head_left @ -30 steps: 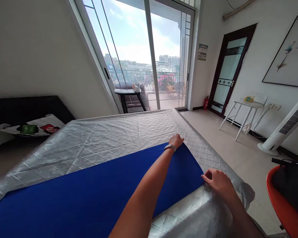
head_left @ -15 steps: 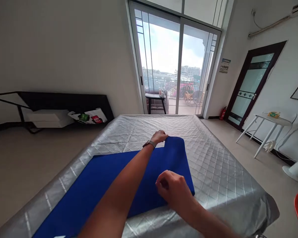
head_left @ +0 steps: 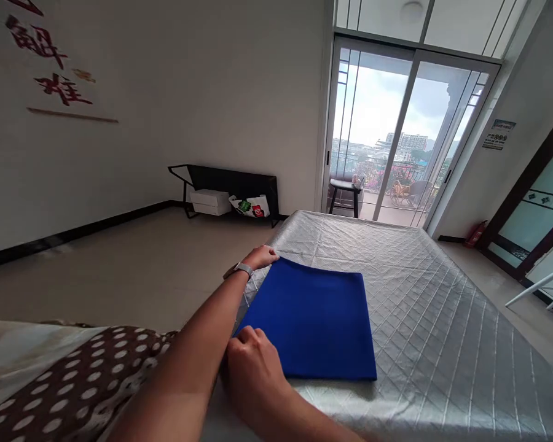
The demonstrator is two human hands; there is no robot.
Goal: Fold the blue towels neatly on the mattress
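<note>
A blue cloth (head_left: 320, 319) lies folded over on a silver quilted cover (head_left: 424, 325). My left hand (head_left: 260, 256), with a watch (head_left: 243, 269) on its wrist, pinches the far left corner of the cloth. At the near left corner my right hand (head_left: 253, 362) is closed on the cloth's edge, its fingertips turned out of sight. The cloth's right edge lies flat and straight on the cover.
Brown polka-dot fabric (head_left: 96, 374) is at the lower left. A black bench (head_left: 233, 184) with a white box (head_left: 209, 201) and a printed bag (head_left: 251, 207) stands by the wall. Beyond the cover are a black stool (head_left: 345, 185) and sliding glass doors (head_left: 415, 135). White chair legs (head_left: 541, 285) show at right.
Both hands have carried the cloth's right end leftward, folding it over the left part. My view has swung left, bringing the wall lettering and polka-dot fabric into sight.
</note>
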